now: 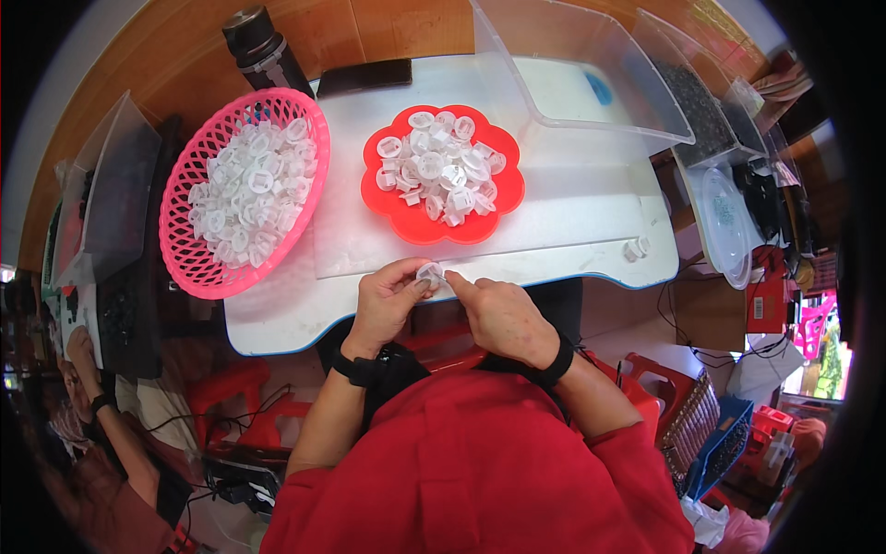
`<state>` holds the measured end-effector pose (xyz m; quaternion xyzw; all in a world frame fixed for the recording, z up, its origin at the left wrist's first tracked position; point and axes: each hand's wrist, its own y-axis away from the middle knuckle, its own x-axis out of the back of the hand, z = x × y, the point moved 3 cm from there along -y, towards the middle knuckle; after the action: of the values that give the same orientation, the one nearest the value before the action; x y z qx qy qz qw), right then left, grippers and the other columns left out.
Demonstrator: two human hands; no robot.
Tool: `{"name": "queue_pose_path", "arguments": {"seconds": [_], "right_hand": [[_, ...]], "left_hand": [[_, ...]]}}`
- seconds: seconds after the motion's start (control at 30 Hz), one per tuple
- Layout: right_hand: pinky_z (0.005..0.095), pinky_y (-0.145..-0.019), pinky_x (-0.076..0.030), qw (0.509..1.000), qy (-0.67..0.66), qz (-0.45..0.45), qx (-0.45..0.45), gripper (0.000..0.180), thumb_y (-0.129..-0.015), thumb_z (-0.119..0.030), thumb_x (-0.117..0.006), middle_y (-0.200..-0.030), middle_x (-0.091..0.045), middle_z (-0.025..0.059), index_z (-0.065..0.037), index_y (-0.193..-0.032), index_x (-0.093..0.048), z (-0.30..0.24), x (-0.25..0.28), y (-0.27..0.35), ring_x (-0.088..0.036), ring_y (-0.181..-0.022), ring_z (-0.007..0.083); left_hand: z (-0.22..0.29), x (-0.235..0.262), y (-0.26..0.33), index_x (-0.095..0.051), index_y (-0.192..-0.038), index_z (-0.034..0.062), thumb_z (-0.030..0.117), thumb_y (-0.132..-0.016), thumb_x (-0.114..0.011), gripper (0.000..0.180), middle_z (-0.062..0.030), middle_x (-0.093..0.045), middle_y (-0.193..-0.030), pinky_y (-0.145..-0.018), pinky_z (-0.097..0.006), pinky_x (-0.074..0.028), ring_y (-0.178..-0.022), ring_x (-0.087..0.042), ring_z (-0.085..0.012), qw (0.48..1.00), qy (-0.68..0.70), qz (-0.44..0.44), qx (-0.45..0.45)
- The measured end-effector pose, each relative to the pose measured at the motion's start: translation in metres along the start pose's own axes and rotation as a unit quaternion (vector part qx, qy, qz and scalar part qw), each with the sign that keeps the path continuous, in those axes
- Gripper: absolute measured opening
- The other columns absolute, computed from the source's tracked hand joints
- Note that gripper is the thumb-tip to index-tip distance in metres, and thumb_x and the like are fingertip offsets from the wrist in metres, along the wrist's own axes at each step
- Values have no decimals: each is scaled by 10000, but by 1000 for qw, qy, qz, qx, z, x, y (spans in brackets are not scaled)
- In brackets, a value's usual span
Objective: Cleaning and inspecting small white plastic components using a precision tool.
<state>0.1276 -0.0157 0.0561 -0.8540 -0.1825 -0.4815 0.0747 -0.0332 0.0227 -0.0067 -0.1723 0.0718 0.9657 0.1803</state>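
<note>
Just over the table's near edge, my left hand (389, 300) pinches a small translucent white plastic part (430, 272) between thumb and fingers. My right hand (503, 316) meets it from the other side, its index finger pressed on the part; its other fingers are curled and partly hidden. Beyond my hands stands a red flower-shaped dish (441, 231) heaped with similar white plastic parts (431, 166). To the left, a pink lattice basket (318, 175) is filled with many more white parts (254, 189).
The white table (572, 217) bears a large clear plastic bin (600, 129) at the back right. A loose white part (637, 248) lies near the right edge. A dark thermos (258, 46) and a flat black object (365, 78) stand behind. Another person's hands (81, 365) are at far left.
</note>
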Motion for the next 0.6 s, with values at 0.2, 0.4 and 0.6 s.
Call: {"name": "queue_pose_path", "arguments": {"seconds": [0.2,0.4,0.6], "right_hand": [[399,-564,-496,996,83,-25,5,393,-738,-54,-528,-695,-595,202,74,-1106,-481,-12,5,-6,-608,-612,336],[401,-563,-509,993,115,-7,-6,314,-747,-62,-532,-705,-602,198,57,-1034,-489,-19,2,-8,-614,-593,345],[403,-584,-476,996,-77,25,-29,380,-820,-37,-491,-716,-615,189,14,-1197,-495,7,-10,-3,-615,-659,342]], "left_hand": [[0,-2,1,-575,-1100,-44,-17,-858,-568,244,-79,-644,-928,-738,-230,-502,-804,-604,-107,1000,-12,13,2],[2,-3,-1,-580,-1089,-40,-15,-851,-576,239,-71,-642,-912,-729,-226,-501,-800,-605,-107,998,-51,28,14],[1,-4,-1,-565,-1109,-47,-7,-850,-586,263,-74,-641,-936,-726,-216,-502,-803,-609,-106,999,-19,35,-3]]}}
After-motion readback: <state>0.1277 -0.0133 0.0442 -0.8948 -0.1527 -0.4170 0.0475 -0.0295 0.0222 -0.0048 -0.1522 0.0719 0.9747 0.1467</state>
